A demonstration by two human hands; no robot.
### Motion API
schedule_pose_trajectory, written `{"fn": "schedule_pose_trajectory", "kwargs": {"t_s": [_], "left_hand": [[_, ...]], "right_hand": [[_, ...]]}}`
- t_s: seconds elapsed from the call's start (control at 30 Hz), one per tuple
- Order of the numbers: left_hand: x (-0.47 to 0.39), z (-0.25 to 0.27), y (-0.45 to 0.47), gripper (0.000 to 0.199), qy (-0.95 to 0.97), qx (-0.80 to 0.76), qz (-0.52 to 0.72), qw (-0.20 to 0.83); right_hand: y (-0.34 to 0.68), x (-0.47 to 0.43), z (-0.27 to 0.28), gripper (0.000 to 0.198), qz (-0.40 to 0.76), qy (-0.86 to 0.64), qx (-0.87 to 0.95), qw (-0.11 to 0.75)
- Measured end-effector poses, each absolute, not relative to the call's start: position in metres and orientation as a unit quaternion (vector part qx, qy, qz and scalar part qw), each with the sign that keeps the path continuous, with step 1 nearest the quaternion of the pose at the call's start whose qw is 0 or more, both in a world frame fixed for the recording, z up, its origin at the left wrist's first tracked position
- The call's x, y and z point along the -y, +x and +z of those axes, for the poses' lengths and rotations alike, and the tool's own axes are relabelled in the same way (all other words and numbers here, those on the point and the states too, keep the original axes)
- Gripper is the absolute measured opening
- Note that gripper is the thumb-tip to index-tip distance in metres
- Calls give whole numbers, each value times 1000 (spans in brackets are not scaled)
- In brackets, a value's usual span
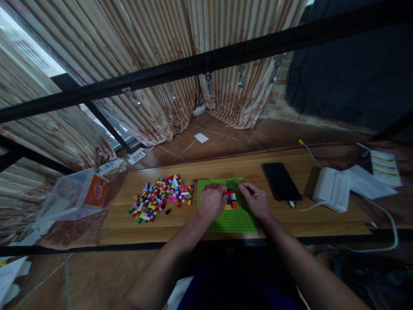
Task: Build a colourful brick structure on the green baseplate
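Working over one green baseplate (234,221), two bare hands meet around a single small cluster of bricks (231,202) set near its middle. Red, blue, white, orange and yellow show in that cluster, though the fingers cover part of it, so its bricks cannot be counted surely.

The left hand (211,200) lies over the left part of the baseplate, its fingers curled in and their tips at the cluster's left edge; whether they pinch a brick or only touch one cannot be told. The right hand (256,200) is at the cluster's right, thumb and forefinger brought close together just beside it; the view is too small to tell whether anything sits between them.

One heap of loose bricks (159,196), too many to count, spreads on the wooden tabletop (180,230) left of the baseplate, with one black piece (167,211) lying just off its near edge. To the right are one black phone (282,181), a white cable at its near end, and one white device (332,189). One clear plastic box (66,193) with one orange label (97,190) stands beyond the tabletop's left end.
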State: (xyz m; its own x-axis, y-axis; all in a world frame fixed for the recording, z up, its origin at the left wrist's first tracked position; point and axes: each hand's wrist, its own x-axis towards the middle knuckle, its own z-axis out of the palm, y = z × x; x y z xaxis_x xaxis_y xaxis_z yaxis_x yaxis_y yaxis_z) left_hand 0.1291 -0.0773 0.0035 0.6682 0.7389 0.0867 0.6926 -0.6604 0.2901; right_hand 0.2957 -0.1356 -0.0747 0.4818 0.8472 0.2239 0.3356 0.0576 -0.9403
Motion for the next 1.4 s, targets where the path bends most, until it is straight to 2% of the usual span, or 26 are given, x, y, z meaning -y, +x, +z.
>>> {"fn": "schedule_pose_trajectory", "kwargs": {"t_s": [0.2, 0.43, 0.77, 0.93, 1.03, 1.4], "left_hand": [[79, -3, 131, 4, 912, -391, 105, 74], [77, -9, 131, 2, 907, -394, 131, 76], [70, -13, 131, 6, 867, -431, 174, 179], [63, -18, 119, 19, 828, -446, 230, 249], [59, -23, 116, 19, 797, -470, 250, 283], [60, -29, 128, 21, 724, -531, 219, 382]], "right_hand": [[294, 136, -71, 34, 241, -643, 449, 572], [292, 136, -73, 37, 259, -631, 457, 570], [296, 132, -86, 38, 254, -646, 473, 542], [296, 132, -86, 41, 262, -650, 469, 538], [295, 132, -85, 41, 263, -653, 464, 538], [296, 132, -83, 44, 269, -644, 469, 541]]}}
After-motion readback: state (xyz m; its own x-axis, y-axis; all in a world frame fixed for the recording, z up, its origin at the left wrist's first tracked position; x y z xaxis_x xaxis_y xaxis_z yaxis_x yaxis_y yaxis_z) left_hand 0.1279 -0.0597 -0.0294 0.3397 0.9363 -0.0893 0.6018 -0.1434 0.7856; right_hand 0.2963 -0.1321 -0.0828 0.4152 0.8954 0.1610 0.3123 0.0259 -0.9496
